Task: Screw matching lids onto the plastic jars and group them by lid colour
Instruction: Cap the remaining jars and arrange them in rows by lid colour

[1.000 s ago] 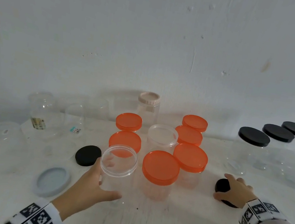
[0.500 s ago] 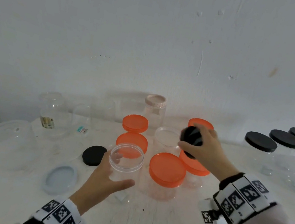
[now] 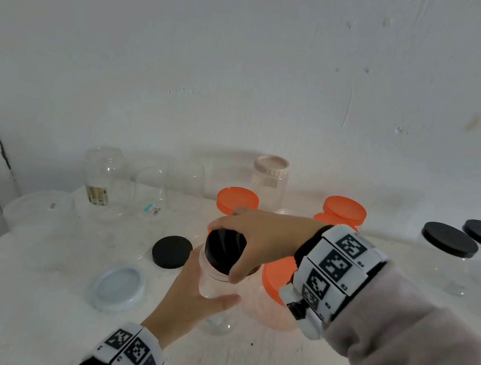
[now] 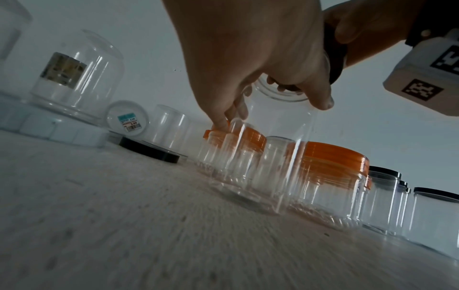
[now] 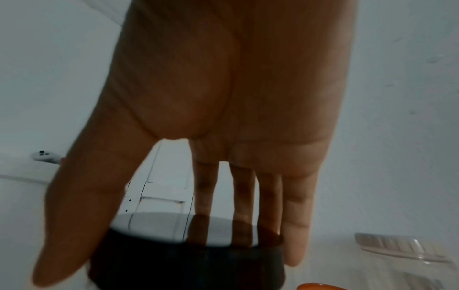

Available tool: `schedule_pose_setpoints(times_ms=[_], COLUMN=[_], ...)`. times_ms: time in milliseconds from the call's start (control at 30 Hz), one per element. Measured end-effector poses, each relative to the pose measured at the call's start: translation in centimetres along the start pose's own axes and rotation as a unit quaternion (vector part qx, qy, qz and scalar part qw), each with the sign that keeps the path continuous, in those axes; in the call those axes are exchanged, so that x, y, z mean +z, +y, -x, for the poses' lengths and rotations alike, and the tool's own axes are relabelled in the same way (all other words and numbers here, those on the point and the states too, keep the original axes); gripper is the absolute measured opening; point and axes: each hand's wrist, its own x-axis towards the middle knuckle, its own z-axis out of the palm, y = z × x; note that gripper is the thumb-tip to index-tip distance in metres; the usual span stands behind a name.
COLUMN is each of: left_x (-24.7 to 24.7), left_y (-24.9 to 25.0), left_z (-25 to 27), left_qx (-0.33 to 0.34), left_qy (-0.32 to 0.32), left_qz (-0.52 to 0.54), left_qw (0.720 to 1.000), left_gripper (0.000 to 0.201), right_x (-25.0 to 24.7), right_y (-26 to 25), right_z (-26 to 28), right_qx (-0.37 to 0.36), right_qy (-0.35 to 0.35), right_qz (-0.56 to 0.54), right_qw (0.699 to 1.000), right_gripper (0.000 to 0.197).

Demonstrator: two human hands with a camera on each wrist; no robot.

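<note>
A clear plastic jar (image 3: 215, 284) stands on the white table (image 3: 15, 319) in front of the orange-lidded jars. My left hand (image 3: 193, 294) grips its side, thumb in front and fingers behind. My right hand (image 3: 242, 247) reaches across from the right and holds a small black lid (image 3: 222, 250) on the jar's mouth, thumb and fingers curled round the rim. In the right wrist view, the black lid (image 5: 188, 255) sits between my thumb and fingers. The left wrist view shows the jar (image 4: 270, 157) upright on the table. How far the lid is seated I cannot tell.
A loose black lid (image 3: 171, 251) and a grey-blue lid (image 3: 119, 288) lie left of the jar. Several orange-lidded jars (image 3: 345, 209) cluster behind it, with a beige-lidded jar (image 3: 270, 171) by the wall. Black-lidded jars (image 3: 449, 240) stand at the right. Upturned clear jars (image 3: 105, 177) stand at the left.
My right hand picked the black lid up from the table's right side, carried it left over the orange jars and set it on the clear jar. My left hand kept hold of the jar.
</note>
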Motion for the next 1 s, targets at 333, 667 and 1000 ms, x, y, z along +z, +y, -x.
schedule_pose_setpoints(times_ms=[333,667,1000], left_x=[0.1,0.2,0.2], left_y=[0.1,0.0,-0.3], left_z=[0.0,0.2,0.2], left_qx=[-0.005,-0.003,0.004], left_qy=[-0.001,0.006,0.010], left_qz=[0.014,0.021,0.039], left_qw=[1.000,1.000,0.999], left_gripper=[0.093,0.087,0.082], right_x=[-0.6,-0.8,-0.9], right_y=[-1.4,-2.1,-2.1], right_z=[-0.8,-1.0,-1.4], right_qx=[0.004,0.008,-0.003], right_qy=[-0.040,-0.051,-0.065], right_qz=[0.071,0.099,0.111], right_qw=[0.997,0.994,0.992], right_gripper=[0.084,0.081,0.075])
